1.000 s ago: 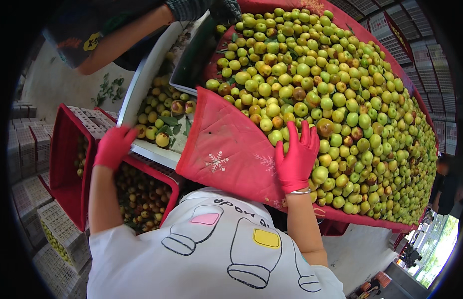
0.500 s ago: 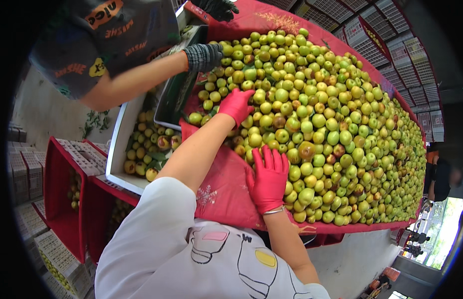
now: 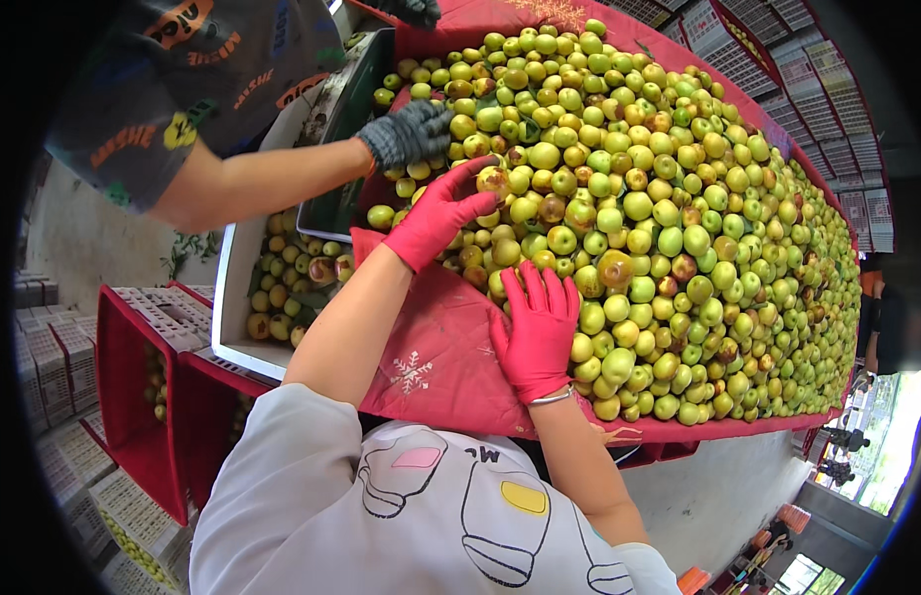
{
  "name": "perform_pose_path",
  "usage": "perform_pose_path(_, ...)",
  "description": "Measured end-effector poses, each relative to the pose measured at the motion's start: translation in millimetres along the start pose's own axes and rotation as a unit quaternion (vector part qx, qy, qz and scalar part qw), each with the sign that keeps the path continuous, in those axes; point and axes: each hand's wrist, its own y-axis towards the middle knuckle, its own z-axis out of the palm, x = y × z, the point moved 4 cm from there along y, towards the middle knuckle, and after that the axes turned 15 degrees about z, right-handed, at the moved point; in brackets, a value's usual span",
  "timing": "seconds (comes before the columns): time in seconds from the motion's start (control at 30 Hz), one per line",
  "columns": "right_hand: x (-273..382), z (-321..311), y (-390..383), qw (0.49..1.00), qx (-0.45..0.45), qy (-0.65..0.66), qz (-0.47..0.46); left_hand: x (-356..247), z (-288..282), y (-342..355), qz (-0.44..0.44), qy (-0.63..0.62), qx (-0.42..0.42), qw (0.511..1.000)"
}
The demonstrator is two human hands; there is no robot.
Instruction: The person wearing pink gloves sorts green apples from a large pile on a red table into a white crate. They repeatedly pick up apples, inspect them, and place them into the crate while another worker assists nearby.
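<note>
A large heap of small round green-yellow jujubes [image 3: 669,248], many with brown patches, covers the red cloth [image 3: 430,347]. My left hand [image 3: 435,220], in a red glove, is at the heap's near left edge. Its thumb and fingers close around one brown-patched jujube [image 3: 493,180]. My right hand [image 3: 540,342], gloved likewise, lies palm down at the near edge of the heap. Its fingers stretch over the jujubes, and nothing shows gripped in it.
At the left, a co-worker's grey-gloved hand [image 3: 409,134] reaches to the heap. A white-rimmed tray [image 3: 222,297] holds more jujubes beside a dark green bin [image 3: 326,188]. Red-lined crates [image 3: 133,397] stand lower left; stacked white crates [image 3: 812,89] line the far right.
My left hand has drawn back left and its thumb and fingers have come around a jujube. My right hand stays nearly in place. The co-worker's gloved hand has shifted nearer.
</note>
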Motion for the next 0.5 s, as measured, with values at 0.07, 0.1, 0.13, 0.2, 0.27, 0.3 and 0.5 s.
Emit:
perform_pose_path(0.07,-0.7,0.4,0.1,1.0,0.0,0.001,0.0,-4.7,8.8,-4.6,-0.025,-0.066,0.011,0.997)
perform_pose_path(0.1,-1.5,1.1,-0.3,1.0,-0.004,0.0,0.0,-11.3,16.6,-4.6,-0.028,-0.08,-0.007,0.996)
perform_pose_path(0.13,-1.2,0.4,-0.4,1.0,0.0,-0.002,0.003,-11.0,15.6,-3.6,-0.039,-0.103,-0.012,0.994)
perform_pose_path(0.2,0.9,-1.0,1.6,1.0,0.004,-0.003,0.01,-11.8,10.8,2.2,-0.058,-0.148,-0.019,0.987)
perform_pose_path(0.27,0.9,-2.5,1.3,1.0,0.01,-0.003,0.013,-3.0,5.2,10.7,-0.066,0.018,-0.029,0.997)
perform_pose_path(0.3,0.7,-1.3,1.0,1.0,0.012,-0.003,0.015,-2.1,8.9,16.4,-0.027,0.094,0.001,0.995)
perform_pose_path(0.5,-4.7,-0.2,2.4,0.999,0.028,0.006,0.033,-26.0,83.7,61.7,0.163,0.362,0.345,0.85)
